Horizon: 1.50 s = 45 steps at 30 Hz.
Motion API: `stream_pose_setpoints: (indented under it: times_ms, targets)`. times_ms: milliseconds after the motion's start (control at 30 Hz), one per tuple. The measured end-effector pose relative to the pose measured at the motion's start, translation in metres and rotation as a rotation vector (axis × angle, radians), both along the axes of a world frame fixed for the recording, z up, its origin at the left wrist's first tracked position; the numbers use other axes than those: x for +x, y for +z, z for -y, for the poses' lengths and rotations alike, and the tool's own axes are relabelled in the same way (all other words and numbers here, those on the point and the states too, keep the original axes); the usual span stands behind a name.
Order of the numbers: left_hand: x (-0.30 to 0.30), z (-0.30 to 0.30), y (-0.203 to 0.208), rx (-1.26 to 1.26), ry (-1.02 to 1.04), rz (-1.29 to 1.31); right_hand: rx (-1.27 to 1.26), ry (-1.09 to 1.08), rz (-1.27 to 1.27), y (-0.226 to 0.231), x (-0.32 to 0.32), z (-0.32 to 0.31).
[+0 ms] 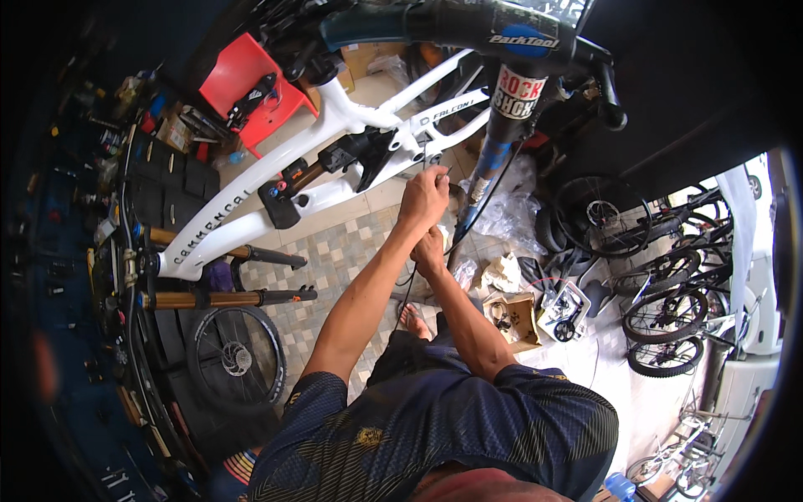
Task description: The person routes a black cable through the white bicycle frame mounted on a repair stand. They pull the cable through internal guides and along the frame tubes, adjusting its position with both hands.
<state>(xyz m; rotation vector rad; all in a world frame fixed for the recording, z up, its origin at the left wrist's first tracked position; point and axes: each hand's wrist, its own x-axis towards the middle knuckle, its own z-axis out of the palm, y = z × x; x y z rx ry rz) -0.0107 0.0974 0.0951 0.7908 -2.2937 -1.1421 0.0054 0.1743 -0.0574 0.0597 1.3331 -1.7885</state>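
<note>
A white mountain bike frame [309,134] hangs tilted in front of me, with a black rear shock [341,156] in its middle. My left hand [425,199] is closed in a pinch beside the frame's rear linkage [431,138]; what its fingertips hold is too small to make out. Just below it, my right hand [429,251] is closed round a thin black cable [407,291], partly hidden by the left wrist. Something white shows beside the right fingers.
A blue and black repair stand [493,159] rises right of my hands. A fork with bronze stanchions [226,299] and a wheel [238,356] are at left. A red chair [255,88] stands behind the frame. An open cardboard box [512,322], plastic bags [510,209] and several bikes [669,314] are at right.
</note>
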Motion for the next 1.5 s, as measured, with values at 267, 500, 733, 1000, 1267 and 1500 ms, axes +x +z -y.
stream_pose_setpoints:
  times_ms: [267,500,733,1000,1267,1500]
  targets:
    - [-0.021,-0.007,0.009,0.892,-0.406,0.188,-0.419,0.095,0.603,-0.001,-0.002,0.003]
    - [-0.018,0.055,-0.066,0.992,0.167,0.106,-0.832,0.117,1.038,0.039,-0.011,0.002]
    - [-0.036,0.080,-0.089,1.114,-0.071,0.038,-1.150,0.197,1.219,0.029,-0.011,0.011]
    - [-0.062,0.072,-0.069,-0.290,-0.083,0.495,-0.630,0.234,0.704,0.042,-0.022,0.032]
    - [-0.090,0.054,-0.042,-0.571,-0.233,0.858,-0.452,0.164,0.346,0.077,-0.051,0.014]
    - [-0.097,0.057,-0.044,-0.616,-0.311,0.952,-0.715,0.156,0.546,0.081,-0.057,0.009]
